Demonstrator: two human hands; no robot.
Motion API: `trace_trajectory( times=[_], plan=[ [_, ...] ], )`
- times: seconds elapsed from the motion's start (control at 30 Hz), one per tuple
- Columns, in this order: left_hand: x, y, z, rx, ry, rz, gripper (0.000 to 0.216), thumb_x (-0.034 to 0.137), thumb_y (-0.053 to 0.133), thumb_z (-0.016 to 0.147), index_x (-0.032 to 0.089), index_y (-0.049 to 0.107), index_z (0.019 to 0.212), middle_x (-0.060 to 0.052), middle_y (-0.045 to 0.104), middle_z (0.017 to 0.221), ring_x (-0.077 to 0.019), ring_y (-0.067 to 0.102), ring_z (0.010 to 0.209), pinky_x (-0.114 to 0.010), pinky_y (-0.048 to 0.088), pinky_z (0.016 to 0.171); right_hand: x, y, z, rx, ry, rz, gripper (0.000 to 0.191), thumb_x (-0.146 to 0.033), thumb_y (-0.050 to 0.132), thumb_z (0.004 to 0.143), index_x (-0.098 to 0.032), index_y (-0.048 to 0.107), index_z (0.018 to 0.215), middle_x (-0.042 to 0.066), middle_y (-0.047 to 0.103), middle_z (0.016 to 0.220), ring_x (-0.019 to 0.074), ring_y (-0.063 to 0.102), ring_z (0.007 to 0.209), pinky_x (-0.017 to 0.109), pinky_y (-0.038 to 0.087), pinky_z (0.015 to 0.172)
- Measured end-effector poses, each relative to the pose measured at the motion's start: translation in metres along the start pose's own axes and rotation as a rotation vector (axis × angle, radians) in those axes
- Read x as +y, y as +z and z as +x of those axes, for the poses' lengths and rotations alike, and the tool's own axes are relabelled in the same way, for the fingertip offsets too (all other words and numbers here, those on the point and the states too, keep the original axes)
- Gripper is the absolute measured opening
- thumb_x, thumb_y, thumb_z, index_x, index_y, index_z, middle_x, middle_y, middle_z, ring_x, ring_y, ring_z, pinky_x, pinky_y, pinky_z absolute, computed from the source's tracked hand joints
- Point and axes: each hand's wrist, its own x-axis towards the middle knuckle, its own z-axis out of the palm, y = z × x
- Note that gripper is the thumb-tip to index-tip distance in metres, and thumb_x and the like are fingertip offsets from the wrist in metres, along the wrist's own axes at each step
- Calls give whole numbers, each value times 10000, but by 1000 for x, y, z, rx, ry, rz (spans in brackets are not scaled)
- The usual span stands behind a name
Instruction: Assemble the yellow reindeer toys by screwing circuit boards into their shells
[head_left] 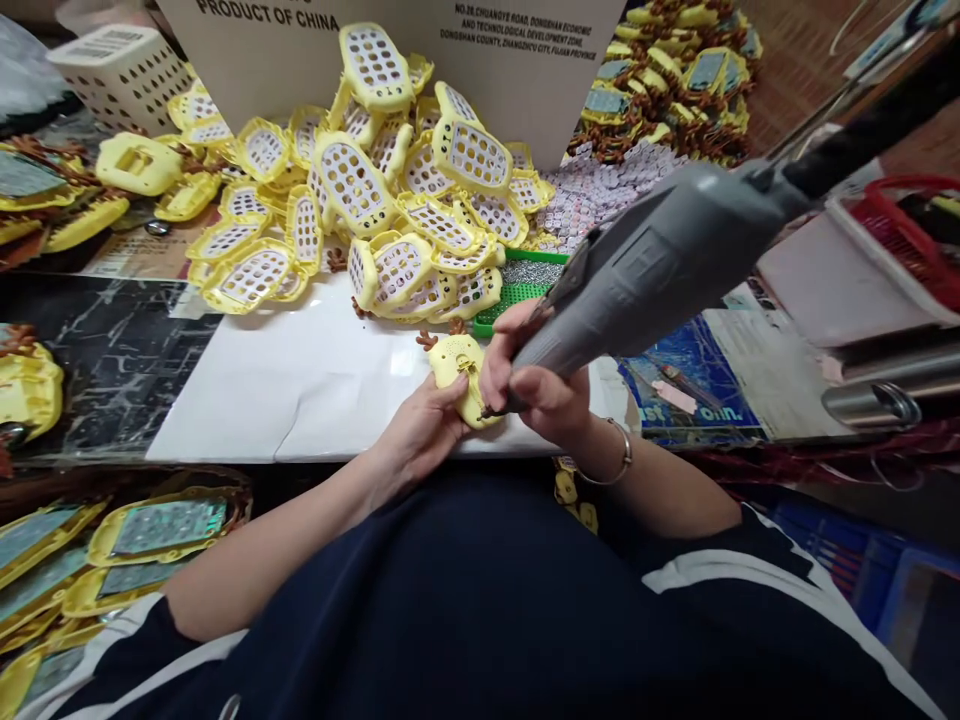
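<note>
My left hand (431, 425) grips a yellow plastic toy casing (450, 360) with brown antlers, held low over the white sheet at the bench's front edge. Its back, with small holes, faces up. In my right hand (551, 395) is a grey electric screwdriver (645, 265), wrapped by the fingers and slanting up to the right. The tool's tip meets the casing near its lower right edge; the exact contact point is partly hidden by my fingers. Just beyond the casing lies a green tray (517, 295) with many small metal screws.
Yellow casings with white perforated keypads (352, 185) are heaped behind the tray, against a cardboard box (510, 60). Casings with circuit boards (169, 525) lie at lower left. A white basket (120, 70) stands at back left; a red basket (915, 230) is at right.
</note>
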Motion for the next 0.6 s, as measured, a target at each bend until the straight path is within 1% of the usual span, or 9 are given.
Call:
trace_trajectory(
  times=[0.07, 0.1, 0.13, 0.2, 0.3, 0.37, 0.47, 0.53, 0.6],
  plan=[
    [-1, -2, -5, -26, 17, 98, 392, 120, 656, 741, 185, 545, 1111, -44, 663, 1007, -166, 636, 837, -324, 545, 769, -13, -7, 5, 20, -90, 260, 457, -652, 629, 741, -301, 488, 997, -108, 495, 578, 62, 506, 409, 205, 437, 400],
    [0, -4, -8, -44, 41, 162, 411, 166, 672, 743, 189, 528, 1128, -42, 653, 1020, -169, 628, 858, -320, 533, 779, -21, -12, 8, 53, -131, 335, 436, -594, 675, 734, -297, 494, 996, -114, 481, 568, 58, 485, 388, 196, 415, 377],
    [0, -6, -11, -65, 80, 249, 430, 213, 679, 748, 194, 509, 1142, -40, 642, 1037, -174, 618, 891, -319, 520, 800, -28, -18, 11, 104, -163, 341, 422, -575, 695, 724, -289, 506, 972, -117, 469, 556, 55, 466, 371, 192, 398, 361],
    [2, -10, -17, -84, 206, 499, 438, 280, 669, 759, 196, 483, 1145, -34, 620, 1041, -179, 588, 931, -312, 489, 830, -37, -30, 17, 248, -228, 275, 412, -569, 722, 695, -277, 531, 914, -115, 466, 540, 55, 440, 355, 198, 383, 351],
    [6, -15, -21, -64, 408, 937, 388, 318, 612, 785, 182, 484, 1125, -17, 611, 934, -159, 549, 820, -284, 461, 758, -36, -45, 24, 441, -304, 218, 390, -525, 762, 663, -255, 580, 877, -97, 480, 535, 62, 413, 356, 226, 367, 350],
    [8, -17, -20, -63, 493, 1116, 382, 334, 570, 806, 170, 501, 1145, -10, 619, 873, -147, 530, 731, -268, 449, 689, -27, -53, 29, 509, -314, 200, 349, -491, 769, 670, -251, 605, 863, -85, 480, 537, 71, 409, 369, 246, 359, 357],
    [9, -19, -16, -60, 586, 1210, 411, 352, 546, 822, 158, 534, 1185, -20, 662, 867, -143, 556, 701, -260, 454, 679, -13, -62, 35, 559, -335, 123, 278, -469, 732, 724, -260, 610, 861, -73, 458, 541, 88, 421, 395, 265, 354, 386],
    [9, -21, -13, -40, 632, 1226, 419, 357, 557, 819, 159, 562, 1188, -31, 696, 902, -150, 590, 728, -267, 463, 712, -6, -68, 39, 575, -367, 74, 258, -458, 704, 760, -254, 600, 878, -68, 441, 551, 92, 424, 403, 271, 343, 397],
    [9, -22, -11, -22, 642, 1201, 417, 357, 586, 805, 155, 593, 1170, -42, 715, 936, -164, 614, 762, -282, 472, 748, 0, -74, 41, 575, -365, 18, 273, -477, 690, 776, -268, 576, 909, -69, 435, 569, 95, 433, 415, 273, 352, 409]
  ],
)
